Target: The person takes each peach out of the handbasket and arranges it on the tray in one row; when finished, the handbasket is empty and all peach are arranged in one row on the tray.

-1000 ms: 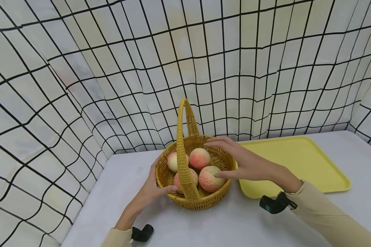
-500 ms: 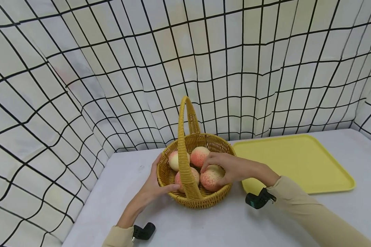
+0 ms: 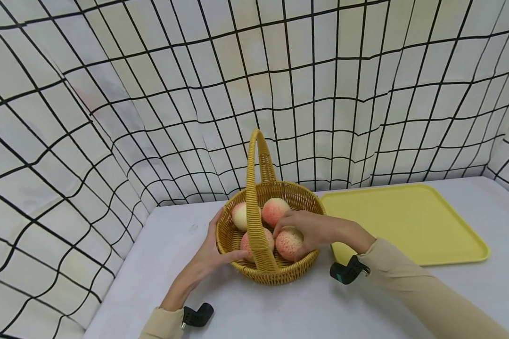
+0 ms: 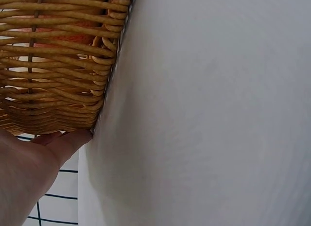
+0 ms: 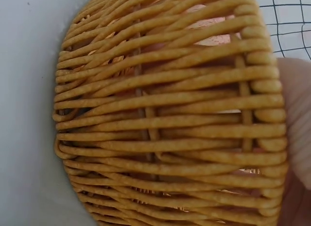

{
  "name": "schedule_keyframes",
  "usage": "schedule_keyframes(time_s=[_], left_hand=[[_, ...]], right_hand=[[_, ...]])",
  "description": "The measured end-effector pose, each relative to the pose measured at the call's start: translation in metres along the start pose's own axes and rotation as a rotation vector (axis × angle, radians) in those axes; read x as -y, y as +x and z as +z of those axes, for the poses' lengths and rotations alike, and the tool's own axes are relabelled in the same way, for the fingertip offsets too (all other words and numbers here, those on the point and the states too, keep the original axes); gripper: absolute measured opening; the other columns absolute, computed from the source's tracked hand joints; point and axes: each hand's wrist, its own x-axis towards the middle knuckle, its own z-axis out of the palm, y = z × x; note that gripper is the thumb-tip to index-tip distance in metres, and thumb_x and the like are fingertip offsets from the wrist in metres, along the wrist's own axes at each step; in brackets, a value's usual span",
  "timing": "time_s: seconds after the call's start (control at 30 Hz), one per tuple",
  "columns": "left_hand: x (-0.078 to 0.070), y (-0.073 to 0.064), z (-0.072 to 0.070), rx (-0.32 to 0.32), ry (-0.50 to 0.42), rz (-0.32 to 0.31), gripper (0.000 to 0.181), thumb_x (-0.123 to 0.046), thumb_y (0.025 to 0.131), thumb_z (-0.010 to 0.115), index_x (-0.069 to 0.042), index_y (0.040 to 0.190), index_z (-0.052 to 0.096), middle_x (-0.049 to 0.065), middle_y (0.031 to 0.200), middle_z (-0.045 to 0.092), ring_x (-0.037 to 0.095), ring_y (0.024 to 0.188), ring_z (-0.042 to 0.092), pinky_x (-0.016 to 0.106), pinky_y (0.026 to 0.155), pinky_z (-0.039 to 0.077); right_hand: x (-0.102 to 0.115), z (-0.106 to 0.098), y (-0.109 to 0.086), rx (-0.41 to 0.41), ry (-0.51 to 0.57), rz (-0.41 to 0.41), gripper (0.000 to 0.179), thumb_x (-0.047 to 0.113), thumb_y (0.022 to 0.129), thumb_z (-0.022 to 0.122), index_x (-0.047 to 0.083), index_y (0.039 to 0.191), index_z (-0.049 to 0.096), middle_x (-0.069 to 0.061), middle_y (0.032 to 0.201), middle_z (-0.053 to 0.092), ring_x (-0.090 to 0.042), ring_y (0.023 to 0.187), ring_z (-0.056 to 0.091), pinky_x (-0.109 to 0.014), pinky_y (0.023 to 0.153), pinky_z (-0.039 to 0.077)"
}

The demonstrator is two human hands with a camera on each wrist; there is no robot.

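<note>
A yellow-brown wicker basket [image 3: 275, 278] with a tall arched handle [image 3: 251, 188] stands on the white table, several pink-and-cream peaches inside. My left hand [image 3: 209, 258] holds the basket's left side, fingers along the outer wall and thumb over the front rim; in the left wrist view the left hand [image 4: 29, 172] touches the weave. Reaching over the right rim, my right hand [image 3: 311, 230] grips the front right peach [image 3: 288, 245] between fingers and thumb. Behind it sits another peach [image 3: 275, 211]. The right wrist view shows mostly weave, which hides the fingertips.
A yellow tray [image 3: 398, 226] lies on the white table [image 3: 280, 315], right of the basket and behind my right forearm. White cloth with a black grid net [image 3: 305, 108] rises along the table's back and left edges.
My right hand has moved left and down into the basket, and its spread fingers have closed around the front right peach. The left hand keeps its hold on the basket.
</note>
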Motion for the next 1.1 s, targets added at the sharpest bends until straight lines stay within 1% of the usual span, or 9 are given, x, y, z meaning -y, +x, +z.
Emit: schedule_keyframes(time_s=[0.13,0.23,0.3,0.43,0.57,0.73,0.8,0.97,1.1], left_hand=[[0.0,0.0,0.001,-0.003,-0.001,-0.001,0.13,-0.039,0.079,0.091,-0.027,0.168,-0.002,0.017,0.171,0.019,0.038,0.155,0.026,0.057,0.122,0.028],[-0.001,0.0,0.002,0.002,0.005,0.004,0.13,-0.04,0.079,0.091,-0.026,0.168,-0.003,0.017,0.17,0.019,0.038,0.155,0.026,0.058,0.122,0.028],[0.0,0.001,0.002,0.007,0.001,0.008,0.13,-0.04,0.079,0.091,-0.026,0.168,-0.003,0.017,0.17,0.019,0.038,0.155,0.027,0.058,0.122,0.028],[0.0,0.002,0.001,-0.001,-0.004,0.008,0.13,-0.04,0.079,0.091,-0.027,0.168,-0.003,0.017,0.17,0.019,0.038,0.154,0.027,0.058,0.122,0.028],[0.002,0.001,0.0,-0.009,0.001,0.002,0.129,-0.041,0.079,0.09,-0.028,0.168,-0.003,0.017,0.17,0.018,0.039,0.154,0.027,0.058,0.121,0.029],[0.001,0.001,0.0,-0.014,0.009,-0.007,0.13,-0.041,0.079,0.09,-0.027,0.168,-0.003,0.017,0.17,0.02,0.038,0.155,0.027,0.058,0.121,0.029],[0.0,0.0,0.001,-0.018,0.012,-0.012,0.13,-0.041,0.079,0.09,-0.028,0.168,-0.002,0.016,0.17,0.02,0.037,0.154,0.028,0.058,0.121,0.028],[-0.001,-0.001,0.001,-0.01,0.015,-0.004,0.127,-0.04,0.081,0.09,-0.028,0.168,-0.002,0.017,0.17,0.019,0.039,0.155,0.026,0.059,0.122,0.027],[-0.002,-0.001,0.001,-0.014,0.023,0.002,0.127,-0.04,0.081,0.089,-0.027,0.168,-0.002,0.018,0.17,0.019,0.04,0.155,0.025,0.059,0.122,0.027]], right_hand=[[0.0,0.001,0.001,-0.012,-0.019,-0.008,0.044,0.025,0.083,0.091,0.016,0.121,0.069,0.002,0.125,0.064,-0.019,0.12,0.058,-0.048,0.107,0.045],[-0.001,-0.001,-0.003,-0.077,-0.01,0.0,0.05,0.027,0.08,0.092,0.014,0.122,0.069,0.001,0.124,0.064,-0.02,0.116,0.058,-0.044,0.101,0.049],[0.0,-0.004,-0.008,-0.141,0.012,0.027,0.056,0.03,0.078,0.094,0.014,0.125,0.068,-0.001,0.124,0.063,-0.021,0.113,0.058,-0.041,0.095,0.053],[0.003,-0.018,-0.023,-0.259,0.101,0.099,0.063,0.035,0.077,0.094,0.017,0.13,0.067,-0.004,0.128,0.061,-0.022,0.109,0.061,-0.039,0.087,0.057],[0.005,-0.033,-0.04,-0.342,0.177,0.143,0.06,0.034,0.079,0.092,0.02,0.132,0.067,-0.002,0.129,0.064,-0.023,0.108,0.064,-0.04,0.084,0.058],[0.003,-0.05,-0.064,-0.452,0.224,0.151,0.062,0.026,0.079,0.093,0.019,0.133,0.064,-0.001,0.133,0.062,-0.024,0.112,0.063,-0.045,0.088,0.057],[0.001,-0.056,-0.074,-0.494,0.237,0.149,0.063,0.022,0.079,0.093,0.018,0.134,0.063,-0.001,0.135,0.061,-0.024,0.114,0.062,-0.044,0.089,0.058],[-0.011,-0.064,-0.098,-0.61,0.278,0.233,0.063,0.016,0.081,0.092,0.012,0.136,0.061,-0.004,0.132,0.062,-0.022,0.111,0.061,-0.031,0.083,0.057],[-0.024,-0.062,-0.108,-0.689,0.332,0.323,0.064,0.013,0.082,0.091,0.006,0.137,0.059,-0.008,0.13,0.062,-0.018,0.106,0.061,-0.026,0.081,0.055]])
